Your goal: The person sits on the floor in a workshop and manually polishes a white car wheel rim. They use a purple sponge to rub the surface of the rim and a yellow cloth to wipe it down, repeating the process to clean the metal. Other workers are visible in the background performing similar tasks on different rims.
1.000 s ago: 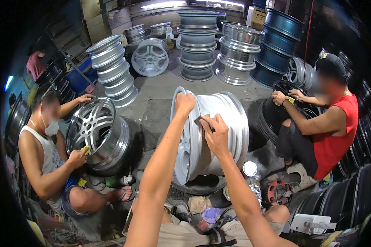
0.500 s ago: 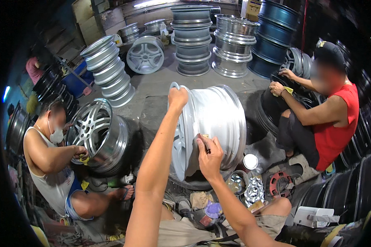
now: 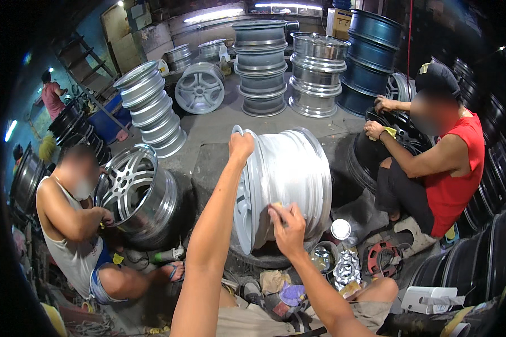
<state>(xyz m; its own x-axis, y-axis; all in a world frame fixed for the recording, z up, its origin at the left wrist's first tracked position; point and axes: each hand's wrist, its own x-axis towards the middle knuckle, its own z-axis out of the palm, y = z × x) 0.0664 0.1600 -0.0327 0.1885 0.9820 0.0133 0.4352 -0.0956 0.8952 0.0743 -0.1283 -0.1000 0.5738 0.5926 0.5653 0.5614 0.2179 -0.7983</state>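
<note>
A silver-grey alloy wheel rim (image 3: 295,168) stands on its edge in front of me, its spoked face turned left. It rests on a dark tyre-like support. My left hand (image 3: 242,145) is closed over the upper lip of its face side, arm stretched out. On the barrel's near side, my right hand (image 3: 289,229) pinches a small reddish-brown and tan piece, seemingly sandpaper (image 3: 276,206), between thumb and fingers. Most of that piece is hidden by the fingers, which lie close against the metal.
A co-worker at left bends over a polished rim (image 3: 164,194); another in red (image 3: 455,163) works on a dark rim. Stacked rims (image 3: 260,70) stand behind. Near my right forearm are a white-lidded tub (image 3: 340,228), crumpled foil (image 3: 347,268) and a red ring-shaped part (image 3: 381,258). A purple cloth (image 3: 292,294) lies by my feet.
The whole view has tilted up a little, so things sit lower in it. My right hand has slid slightly down along the barrel. The left co-worker has leaned closer to the polished rim.
</note>
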